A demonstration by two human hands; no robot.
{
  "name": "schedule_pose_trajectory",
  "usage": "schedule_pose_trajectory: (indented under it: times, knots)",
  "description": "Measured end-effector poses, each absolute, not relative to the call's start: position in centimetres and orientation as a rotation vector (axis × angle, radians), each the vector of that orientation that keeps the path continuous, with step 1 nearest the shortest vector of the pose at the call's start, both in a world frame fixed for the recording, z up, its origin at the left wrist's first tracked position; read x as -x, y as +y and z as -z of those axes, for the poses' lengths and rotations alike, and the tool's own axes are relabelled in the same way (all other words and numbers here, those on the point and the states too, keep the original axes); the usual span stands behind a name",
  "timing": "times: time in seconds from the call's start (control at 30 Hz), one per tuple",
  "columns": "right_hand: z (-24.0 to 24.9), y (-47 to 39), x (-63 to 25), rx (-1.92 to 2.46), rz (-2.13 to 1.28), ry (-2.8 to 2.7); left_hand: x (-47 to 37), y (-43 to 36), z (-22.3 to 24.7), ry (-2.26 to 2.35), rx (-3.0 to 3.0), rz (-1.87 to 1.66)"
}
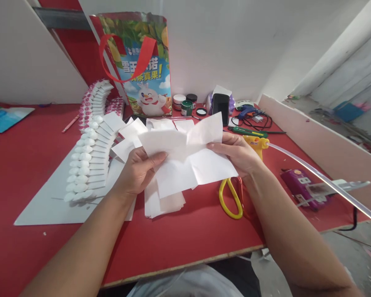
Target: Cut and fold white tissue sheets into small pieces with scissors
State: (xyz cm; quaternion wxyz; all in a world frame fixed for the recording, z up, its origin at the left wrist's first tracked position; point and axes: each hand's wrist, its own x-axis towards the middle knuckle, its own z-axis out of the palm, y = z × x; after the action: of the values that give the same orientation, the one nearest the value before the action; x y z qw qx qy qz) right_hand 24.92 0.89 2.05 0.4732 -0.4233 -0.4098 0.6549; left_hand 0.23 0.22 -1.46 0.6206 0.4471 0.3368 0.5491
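A creased white paper is stretched between both hands above the red table. My left hand pinches its left edge, thumb on top. At the right edge, my right hand grips it between thumb and fingers. Under the sheet lies a stack of white papers, partly hidden. Further white pieces spread behind my left hand. Yellow-handled scissors lie below my right hand, their blades hidden.
On the red table, a row of white-tipped strips rests at left on a white board. A colourful bag, paint jars, a black phone and a yellow glue gun stand or lie behind. A purple box is at right.
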Motion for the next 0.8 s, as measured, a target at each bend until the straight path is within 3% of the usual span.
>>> schedule_pose_trajectory:
  times: [0.8]
  knots:
    - [-1.78, 1.15, -25.02, 1.085, -1.488, -1.198, 0.59, 0.86, 1.12, 0.686, -1.313, -1.121]
